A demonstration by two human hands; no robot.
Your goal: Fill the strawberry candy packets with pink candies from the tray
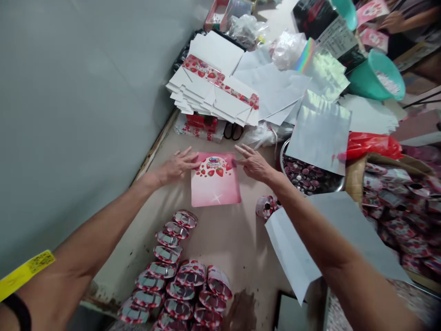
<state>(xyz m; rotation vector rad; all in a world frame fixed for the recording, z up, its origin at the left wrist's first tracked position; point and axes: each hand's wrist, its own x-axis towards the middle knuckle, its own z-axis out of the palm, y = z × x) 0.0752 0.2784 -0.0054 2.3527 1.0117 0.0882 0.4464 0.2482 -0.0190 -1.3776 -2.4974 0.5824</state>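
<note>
A flat pink card [215,188] printed with strawberries and a logo lies on the table in front of me. My left hand [175,166] is at its upper left edge, with fingers stretched out and the tips at the card. On the opposite side, my right hand [254,163] has its fingers spread over or beside the upper right edge; whether they press on it I cannot tell. Closer to me stand rows of small strawberry-printed oval pieces [167,253] with shiny tops. Another small printed piece [264,207] sits below my right forearm.
A stack of white folded cartons [210,94] lies at the back, with black-handled scissors [233,131] below. To the right are a metal bowl of small round pieces [303,177], silvery sheets [319,128] and a full carton [354,181]. Another person's hand [392,21] shows far right.
</note>
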